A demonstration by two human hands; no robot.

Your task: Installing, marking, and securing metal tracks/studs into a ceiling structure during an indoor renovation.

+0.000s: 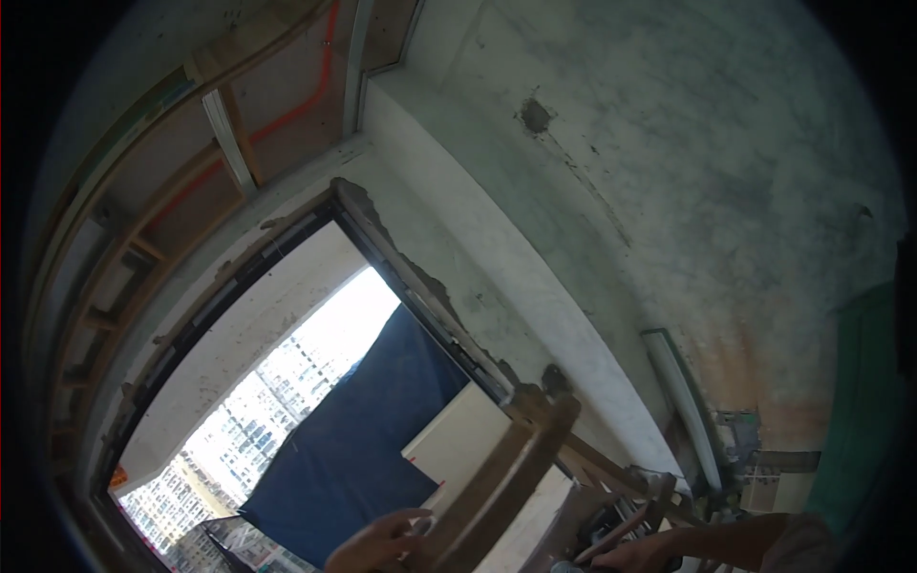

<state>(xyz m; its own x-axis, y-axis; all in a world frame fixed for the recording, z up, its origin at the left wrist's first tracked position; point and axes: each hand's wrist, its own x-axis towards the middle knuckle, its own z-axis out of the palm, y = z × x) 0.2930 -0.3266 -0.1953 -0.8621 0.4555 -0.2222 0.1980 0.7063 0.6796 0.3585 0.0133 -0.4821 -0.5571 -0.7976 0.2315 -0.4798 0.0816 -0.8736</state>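
At left, the window frame slants across the view, with a blue sheet hanging in its opening and a pale board at the sheet's right edge. Below the sheet, at the lower edge of the view, lies the person's left hand, fingers bent toward the near end of a wooden beam; whether they grasp it or only rest beside it cannot be told. The beam occupies the lower centre, between the two hands. Its long axis runs obliquely from the lower edge up and to the right; the rounded far end points toward the window frame's lower right corner, and the near end is cut off by the view. The camera appears rolled, so the true slope is uncertain. For sound handling, the left palm would best wrap the beam squarely, thumb opposed, with the pull kept along the long axis to limit twisting. Right of the beam, the right hand is curled beside thin timbers and a dark object; its grip cannot be determined. Farther right stand a narrow strip against the wall and a green sheet.
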